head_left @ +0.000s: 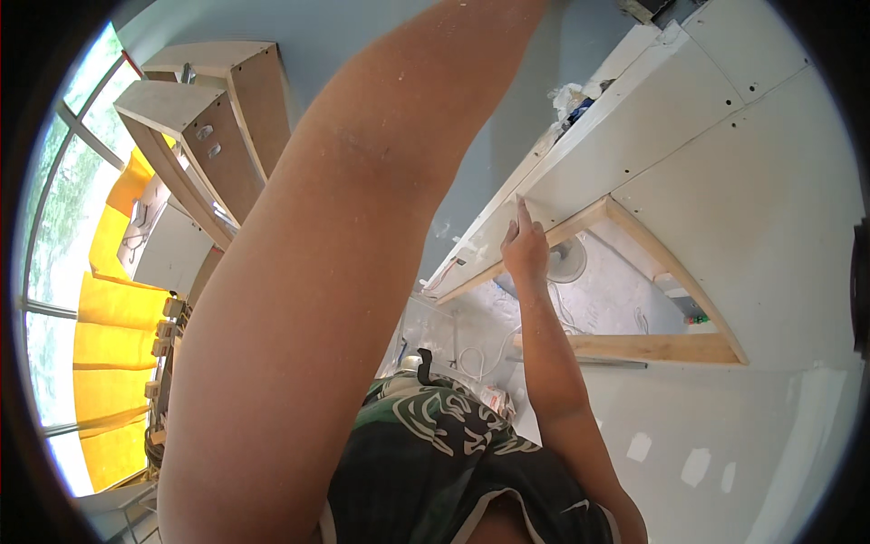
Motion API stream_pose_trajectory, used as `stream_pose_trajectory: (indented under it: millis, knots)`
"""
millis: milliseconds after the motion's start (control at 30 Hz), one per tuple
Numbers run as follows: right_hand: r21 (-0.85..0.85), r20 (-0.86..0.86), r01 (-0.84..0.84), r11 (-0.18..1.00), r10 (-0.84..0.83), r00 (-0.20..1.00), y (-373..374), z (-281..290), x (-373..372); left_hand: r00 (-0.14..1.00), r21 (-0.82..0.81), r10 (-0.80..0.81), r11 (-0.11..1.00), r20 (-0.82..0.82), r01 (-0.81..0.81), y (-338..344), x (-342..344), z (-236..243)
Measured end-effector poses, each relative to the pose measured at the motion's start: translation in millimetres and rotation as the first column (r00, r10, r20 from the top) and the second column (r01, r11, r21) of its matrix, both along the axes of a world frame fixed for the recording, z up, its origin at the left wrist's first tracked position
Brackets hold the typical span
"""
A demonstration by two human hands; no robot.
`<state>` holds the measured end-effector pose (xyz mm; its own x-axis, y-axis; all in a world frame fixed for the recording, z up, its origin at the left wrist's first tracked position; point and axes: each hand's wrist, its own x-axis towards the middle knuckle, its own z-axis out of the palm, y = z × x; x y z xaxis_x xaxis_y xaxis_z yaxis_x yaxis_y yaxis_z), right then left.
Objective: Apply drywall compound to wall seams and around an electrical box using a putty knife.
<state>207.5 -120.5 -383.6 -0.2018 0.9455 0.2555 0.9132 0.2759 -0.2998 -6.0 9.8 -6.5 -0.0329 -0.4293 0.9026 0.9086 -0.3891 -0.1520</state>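
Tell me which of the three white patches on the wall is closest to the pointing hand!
The leftmost patch. The middle patch and rightmost patch are lower, farther from the right hand.

Here comes the daylight, pouring in from the left! The tall, metal-barred glass window (50, 272) is blown almost white, and the thin yellow fabric curtain (113, 322) glows beside it. Soft brightness spreads across the smooth white panels (752, 181); the flat blue-grey wall (507, 150) sits dimmer. Straight edges bow hard, and black corners ring the view.
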Motion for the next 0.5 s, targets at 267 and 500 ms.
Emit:
stream_pose_trajectory:
  millis: [267, 500]
  knots:
    - [0.317, -0.174, -0.004, 0.948, 0.063, 0.983, 1.5, 89.7, -13.0, 1.0, -0.029, -0.001, 1.0, -0.003, 0.001, -2.7, -0.2, -0.4]
    - [0.066, 0.048, -0.002, 0.998, -0.002, 0.999, 1.0, -19.1, -2.8, 1.0, -0.023, -0.006, 1.0, -0.014, 0.006, -2.4, -0.1, 2.5]
